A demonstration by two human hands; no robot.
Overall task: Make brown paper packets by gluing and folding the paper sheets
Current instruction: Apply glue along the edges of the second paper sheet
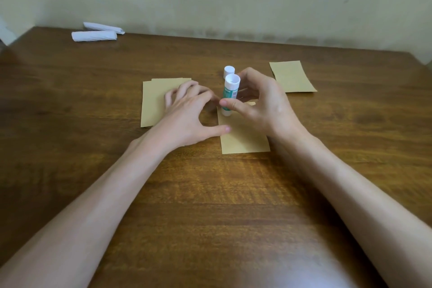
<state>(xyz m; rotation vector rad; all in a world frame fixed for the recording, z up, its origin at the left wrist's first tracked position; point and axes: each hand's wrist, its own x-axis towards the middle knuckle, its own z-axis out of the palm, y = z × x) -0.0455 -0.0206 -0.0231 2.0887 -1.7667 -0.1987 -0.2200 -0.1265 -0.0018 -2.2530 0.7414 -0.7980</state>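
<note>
A: Go big to small. Table [210, 194]?

B: Wood, hard and flat, fine to press against. Two white rolls [93, 36] sit at the far left corner and aren't part of this.

A: Paper?

B: The stack of sheets [154, 100] is left of centre and lies flat. A single sheet [245, 140] is in the middle, right in front of the person. A brown piece [292, 77] lies well off to the right, maybe a finished packet, can't confirm.

A: How does it handle?

B: My guess is thin, light and floppy. It'll slide on the wood and crease easily. Pin it at an edge or corner and don't lift it from the middle.

A: Hands?

B: The left hand [187, 114] is spread, with the thumb tip down on the single sheet's left edge and the fingers arched over the stack. It grips nothing. The right hand [261, 105] pinches the glue stick [230, 93] low on the barrel, thumb in front and fingers behind.

A: And the stick?

B: Upright, lower end at the sheet's far left corner. Contact can't be seen. It's rigid, small and smooth plastic, so holding it low gives control.

A: Cap [229, 70]?

B: Standing on the table just behind the stick.
</note>
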